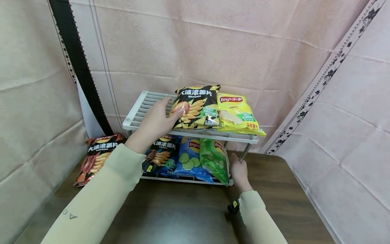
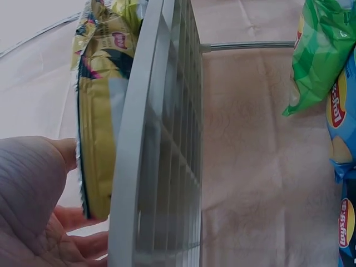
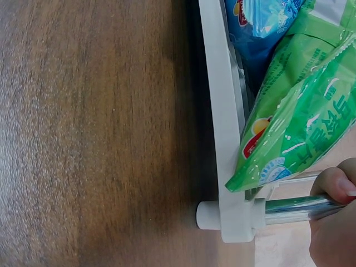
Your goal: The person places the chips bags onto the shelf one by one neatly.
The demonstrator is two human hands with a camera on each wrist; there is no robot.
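Note:
In the head view my left hand (image 1: 159, 117) is at the left end of a black potato chip bag (image 1: 198, 108) leaning on the white two-tier rack's top shelf (image 1: 146, 106). Its thumb overlaps the bag's front; the index finger extends beside the left edge. The left wrist view shows the hand (image 2: 39, 206) around the gold end of that chip bag (image 2: 100, 139). My right hand (image 1: 239, 173) grips the rack's front right metal leg (image 3: 300, 208), low down. A yellow Lay's chip bag (image 1: 239, 115) sits right of the black one.
On the lower shelf stand a dark chip bag (image 1: 163, 154), a blue one (image 1: 192, 157) and a green one (image 1: 213, 157). A red-brown chip bag (image 1: 97, 157) leans at the left on the wooden table (image 1: 170, 213). Pale cloth (image 1: 213, 44) hangs behind and at both sides.

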